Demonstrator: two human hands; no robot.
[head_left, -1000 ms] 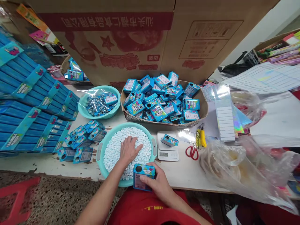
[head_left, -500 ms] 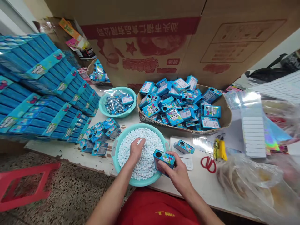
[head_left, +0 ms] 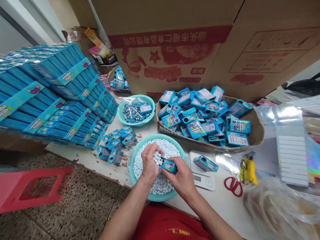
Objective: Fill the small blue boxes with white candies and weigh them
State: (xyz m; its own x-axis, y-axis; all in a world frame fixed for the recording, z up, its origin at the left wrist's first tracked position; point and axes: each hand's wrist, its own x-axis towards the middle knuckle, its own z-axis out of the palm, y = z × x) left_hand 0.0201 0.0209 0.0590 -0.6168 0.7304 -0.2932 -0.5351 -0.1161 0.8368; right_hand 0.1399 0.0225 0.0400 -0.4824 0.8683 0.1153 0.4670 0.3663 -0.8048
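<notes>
My left hand (head_left: 150,163) is cupped and closed over a handful of small white candies (head_left: 158,157), held above the teal basin of white candies (head_left: 131,160). My right hand (head_left: 181,176) grips a small blue box (head_left: 168,164), its end pressed against the candies in my left hand. Both hands hover over the basin near the table's front edge.
A cardboard tray (head_left: 257,133) piled with small blue boxes sits behind the basin. A scale (head_left: 203,180) carries one blue box (head_left: 205,163). A smaller teal bowl (head_left: 122,118), loose boxes (head_left: 115,143), stacked blue cartons (head_left: 50,100), red scissors (head_left: 233,186) and a red stool (head_left: 30,190) surround.
My left hand rose from the basin with a scoop of candies. My right hand brought the blue box leftward to meet it. The view also swung to the left.
</notes>
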